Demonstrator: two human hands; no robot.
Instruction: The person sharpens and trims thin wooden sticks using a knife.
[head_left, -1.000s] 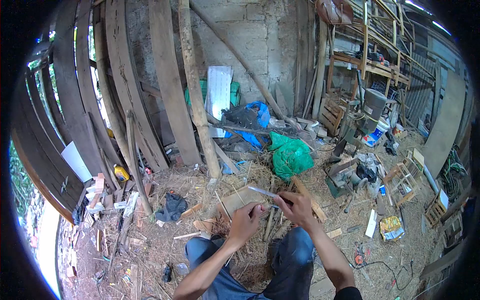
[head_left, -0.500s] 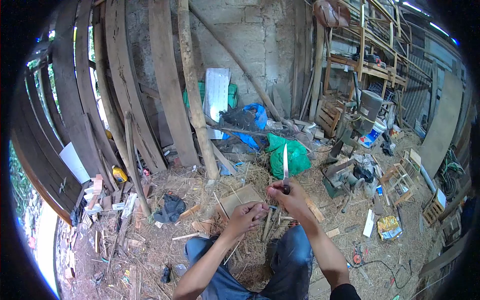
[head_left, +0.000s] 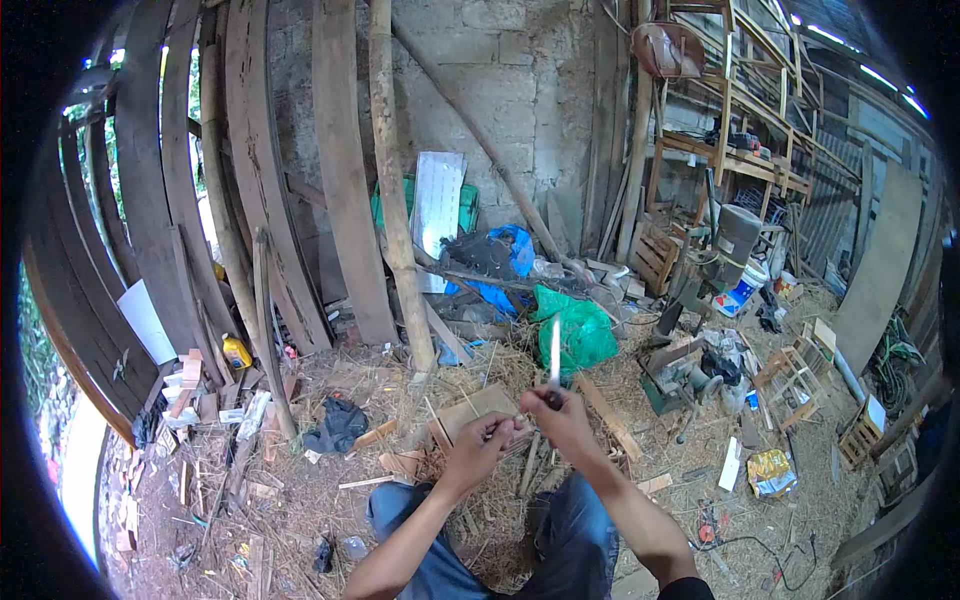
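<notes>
My right hand (head_left: pixel 563 418) is closed around the dark handle of a knife (head_left: pixel 556 352), whose pale blade points up and away from me. Just to its left, my left hand (head_left: pixel 480 448) has its fingers curled in a pinch. A small yellowish bit shows at its fingertips, too small to name. Both hands are close together above my knees, with their fingertips nearly meeting. Below and beyond them, a wooden board (head_left: pixel 478 408) lies on the straw-covered floor, among sticks.
A green plastic bag (head_left: pixel 580 335) lies ahead, beside blue sheeting (head_left: pixel 518 250). A black bag (head_left: pixel 338 425) and a yellow bottle (head_left: pixel 236 350) are to the left. A wooden pole (head_left: pixel 393 180) stands in front. A gold packet (head_left: pixel 771 473) and a cable (head_left: pixel 760 541) lie right.
My right hand has come slightly down and left with the knife, closer to my left hand. The view has shifted a little.
</notes>
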